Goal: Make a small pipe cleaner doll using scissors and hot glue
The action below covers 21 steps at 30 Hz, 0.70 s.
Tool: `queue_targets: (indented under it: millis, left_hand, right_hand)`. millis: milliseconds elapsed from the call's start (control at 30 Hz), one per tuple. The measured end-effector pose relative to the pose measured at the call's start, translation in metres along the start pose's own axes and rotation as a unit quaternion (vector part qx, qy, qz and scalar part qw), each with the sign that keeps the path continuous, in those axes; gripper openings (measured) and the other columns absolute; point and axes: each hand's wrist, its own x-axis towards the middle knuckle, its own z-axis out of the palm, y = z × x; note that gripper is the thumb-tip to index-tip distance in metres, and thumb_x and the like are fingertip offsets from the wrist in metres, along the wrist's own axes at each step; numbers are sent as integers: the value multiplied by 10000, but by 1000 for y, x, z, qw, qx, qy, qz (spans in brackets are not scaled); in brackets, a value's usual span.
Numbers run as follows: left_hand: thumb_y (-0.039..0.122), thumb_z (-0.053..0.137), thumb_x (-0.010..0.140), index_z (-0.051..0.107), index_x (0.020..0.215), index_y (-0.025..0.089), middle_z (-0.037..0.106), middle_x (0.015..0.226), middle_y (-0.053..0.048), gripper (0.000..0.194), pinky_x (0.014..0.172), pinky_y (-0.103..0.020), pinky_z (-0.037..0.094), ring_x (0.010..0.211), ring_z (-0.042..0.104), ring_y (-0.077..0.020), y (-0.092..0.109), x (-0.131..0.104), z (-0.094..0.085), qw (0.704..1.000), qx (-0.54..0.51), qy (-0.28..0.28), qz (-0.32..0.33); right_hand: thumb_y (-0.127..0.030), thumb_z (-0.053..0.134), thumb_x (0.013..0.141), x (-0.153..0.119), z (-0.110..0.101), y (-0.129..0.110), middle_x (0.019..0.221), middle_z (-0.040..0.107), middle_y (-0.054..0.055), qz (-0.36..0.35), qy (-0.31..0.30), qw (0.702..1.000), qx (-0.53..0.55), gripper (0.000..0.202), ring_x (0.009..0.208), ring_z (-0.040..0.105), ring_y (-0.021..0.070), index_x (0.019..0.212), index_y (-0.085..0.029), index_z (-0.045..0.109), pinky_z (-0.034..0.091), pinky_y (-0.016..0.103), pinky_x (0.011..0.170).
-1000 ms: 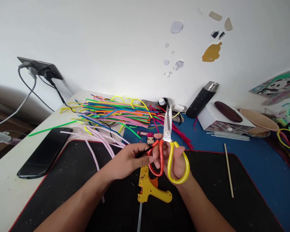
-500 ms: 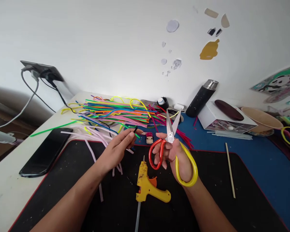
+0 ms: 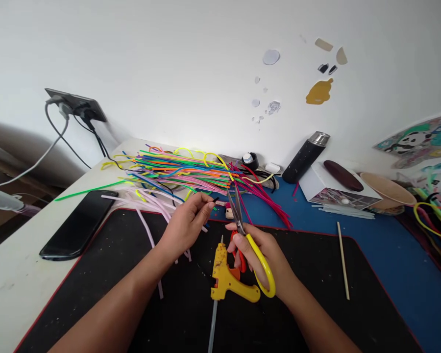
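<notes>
"Behind the black mat (image 3: 301,304), a white wall (image 3: 183,78) is dotted with stuck-on shapes (image 3: 271,57), and a heap of coloured stems (image 3: 183,169) is spread at eleven o'clock from the yellow glue gun (image 3: 222,272). Where are the hands to be found?"

"Also at eleven o'clock from the gun, a thin black strip (image 3: 216,199) is pinched by the left hand (image 3: 189,220), only a short end being left in sight. Toward one o'clock, the scissors (image 3: 239,226) are held by the right hand (image 3: 264,250), their blades parted only slightly, if at all."

"How are they likely to handle?"

"Some heft and stiffness are to be expected from the scissors; they are best gripped by the yellow loop (image 3: 266,272) and red loop (image 3: 242,260), with the points kept off the opposite fingers. As for the strip, it is judged light, bendable and hardly fragile, best pinched close to one end. Whether its surface is slippery cannot be told."

"And what has been changed since half a second ago?"

"The blades were spread wide then, aimed between twelve and one o'clock; now they have been brought nearly together and swung toward eleven, nearer the left hand. The red loop, then shown almost whole, is now largely covered. The strip is held in much the same place, and no contact between it and the blades is seen."
</notes>
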Motion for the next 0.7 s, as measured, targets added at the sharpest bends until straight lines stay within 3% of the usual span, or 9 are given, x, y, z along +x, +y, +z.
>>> queue_targets:
  millis: [300, 700]
  left_hand:
    - [430, 606, 1039, 674, 936, 207, 650, 784, 20, 255, 705, -270, 435, 727, 574, -154, 17, -5, 1, 998, 20, 10, 61]
    - [315, 606, 1044, 681, 926, 209, 714, 788, 28, 175, 696, -227, 465, 709, 631, -128, 20, -11, 6, 994, 18, -10, 111]
  right_hand:
    - [-610, 626, 1050, -12, -5, -7, 809, 711, 25, 6, -12, 995, -97, 471, 563, 662, 144, 1237, -195, 748, 516, 261, 551]
    - [-546, 694, 1008, -13, 4, -12, 730, 690, 22, -25, 10, 982, -188, 381, 543, 570, 143, 1148, -202, 777, 395, 228, 458]
